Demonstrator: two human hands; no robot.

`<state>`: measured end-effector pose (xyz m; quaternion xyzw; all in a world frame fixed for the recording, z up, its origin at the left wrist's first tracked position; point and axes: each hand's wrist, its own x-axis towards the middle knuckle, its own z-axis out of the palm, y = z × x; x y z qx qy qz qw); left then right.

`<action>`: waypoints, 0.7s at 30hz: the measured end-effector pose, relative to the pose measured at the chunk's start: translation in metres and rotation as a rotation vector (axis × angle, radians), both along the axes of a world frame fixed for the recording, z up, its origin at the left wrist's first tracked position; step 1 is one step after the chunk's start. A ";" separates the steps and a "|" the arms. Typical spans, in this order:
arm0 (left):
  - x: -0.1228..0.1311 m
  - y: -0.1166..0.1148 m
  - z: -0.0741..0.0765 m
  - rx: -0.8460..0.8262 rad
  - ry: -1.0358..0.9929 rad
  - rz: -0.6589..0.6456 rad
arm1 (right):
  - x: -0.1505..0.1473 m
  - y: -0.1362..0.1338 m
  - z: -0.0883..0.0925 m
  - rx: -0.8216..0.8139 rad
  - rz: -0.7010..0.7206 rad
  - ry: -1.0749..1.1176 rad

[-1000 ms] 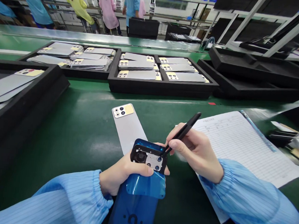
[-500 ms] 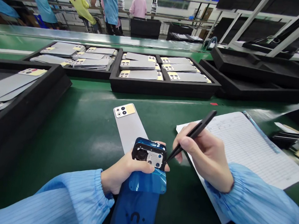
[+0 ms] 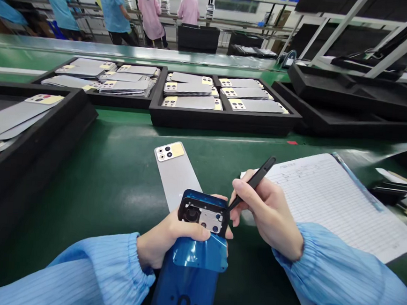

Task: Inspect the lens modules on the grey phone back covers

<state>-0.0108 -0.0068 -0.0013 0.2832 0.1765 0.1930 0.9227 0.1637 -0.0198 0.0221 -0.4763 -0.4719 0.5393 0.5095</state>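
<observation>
My left hand (image 3: 172, 234) grips a dark phone back cover (image 3: 204, 212) whose camera area faces me, with black and silvery parts showing. The thumb presses along its lower edge. Shiny blue film (image 3: 200, 253) hangs below that edge, and a longer blue piece with a dark curved mark lies beneath it. Between the fingers of my right hand (image 3: 268, 204) are slim black tweezers (image 3: 258, 175), held slanted like a pen. Their tip meets the right edge of the camera area; the exact contact is hidden. A silver phone back cover (image 3: 178, 176) lies flat just behind my left hand.
Black trays (image 3: 223, 122) with stacked silver covers line the back of the green table (image 3: 124, 174). Another tray (image 3: 50, 135) stands at left, and stacked black trays (image 3: 356, 96) at back right. Written paper sheets (image 3: 330, 190) lie under my right arm. Several people work beyond.
My right hand has moved left and slightly down, bringing the tweezers against the cover's right edge. The held cover has shifted slightly down. People in the background have moved.
</observation>
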 end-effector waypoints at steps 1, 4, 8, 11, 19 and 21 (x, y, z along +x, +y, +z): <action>0.000 0.000 0.000 -0.003 -0.002 -0.002 | 0.000 0.000 0.000 -0.004 -0.002 0.000; 0.000 0.000 -0.001 -0.014 -0.006 -0.004 | 0.000 0.000 0.000 -0.004 -0.003 -0.003; 0.000 0.000 -0.002 -0.022 -0.003 0.013 | -0.001 0.000 0.000 0.001 -0.015 -0.015; -0.001 -0.001 -0.002 -0.021 0.018 0.019 | -0.002 -0.001 0.001 0.030 -0.034 -0.042; -0.001 -0.003 -0.003 -0.045 0.025 0.021 | -0.001 -0.002 0.003 0.163 -0.050 -0.163; -0.001 -0.002 -0.004 -0.046 0.019 0.018 | -0.001 -0.002 0.003 0.173 -0.043 -0.174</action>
